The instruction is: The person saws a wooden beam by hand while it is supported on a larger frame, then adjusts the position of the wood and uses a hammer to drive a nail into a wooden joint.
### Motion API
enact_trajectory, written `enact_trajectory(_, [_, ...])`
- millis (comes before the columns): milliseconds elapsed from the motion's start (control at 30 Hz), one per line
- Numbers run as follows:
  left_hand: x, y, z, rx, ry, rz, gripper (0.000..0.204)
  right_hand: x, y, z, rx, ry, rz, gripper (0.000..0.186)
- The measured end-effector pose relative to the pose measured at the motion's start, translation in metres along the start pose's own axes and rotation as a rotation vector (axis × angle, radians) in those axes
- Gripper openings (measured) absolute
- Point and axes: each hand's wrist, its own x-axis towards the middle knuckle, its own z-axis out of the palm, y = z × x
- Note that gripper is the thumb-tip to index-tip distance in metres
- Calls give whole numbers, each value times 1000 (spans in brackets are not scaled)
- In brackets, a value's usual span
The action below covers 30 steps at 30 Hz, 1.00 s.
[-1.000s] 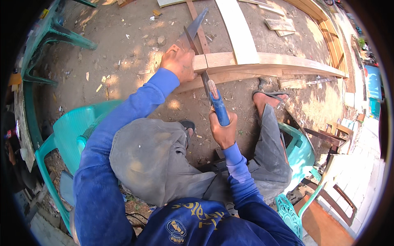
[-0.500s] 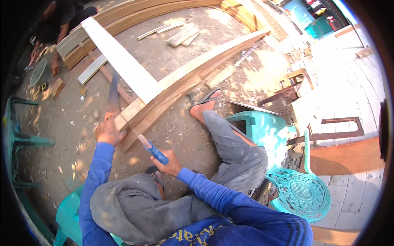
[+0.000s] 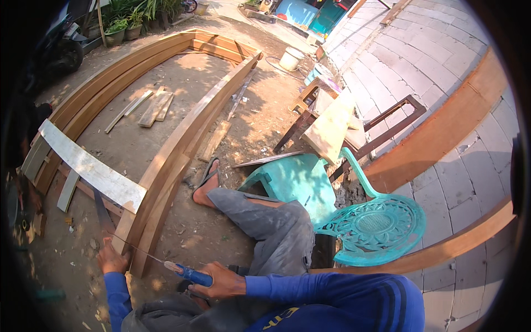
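Observation:
My right hand [image 3: 220,280] is closed round the blue handle of a handsaw [image 3: 187,273], whose thin blade shows almost edge-on. That blade reaches left across the near end of a long wooden beam [image 3: 176,143]. My left hand [image 3: 113,256] grips this beam end, close to the blade. Just beyond the left hand is a dark tapering shape [image 3: 103,210]; I cannot tell whether it belongs to the saw. A pale flat board [image 3: 91,166] lies across the frame, from this beam to the far-left side [image 3: 88,119].
Loose offcuts [image 3: 156,109] lie on the dirt inside the frame. To my right are a green plastic chair [image 3: 301,180], a round openwork green piece [image 3: 376,221] and a block wall [image 3: 442,210]. Another person [image 3: 36,119] is at the left edge. A motorbike [image 3: 63,52] stands beyond.
My view has swung right and up, bringing more wall and yard in and shifting the frame leftward. Both hands keep their holds; the saw handle appears lower, with the blade still across the beam end.

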Motion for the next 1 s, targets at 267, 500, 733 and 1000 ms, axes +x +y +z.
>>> enact_trajectory(267, [-13,45,-27,-26,-72,-85,82,59,38,6,-249,44,-64,26])
enact_trajectory(500, [-23,43,-26,-62,52,-75,71,122,69,35,-74,119,-348,24])
enact_trajectory(733, [-8,33,-43,-20,11,-119,75,130,136,49,-174,170,-585,18])
enact_trajectory(1000, [-9,50,-36,32,-76,-88,70,-8,50,-5,-153,125,-65,14])
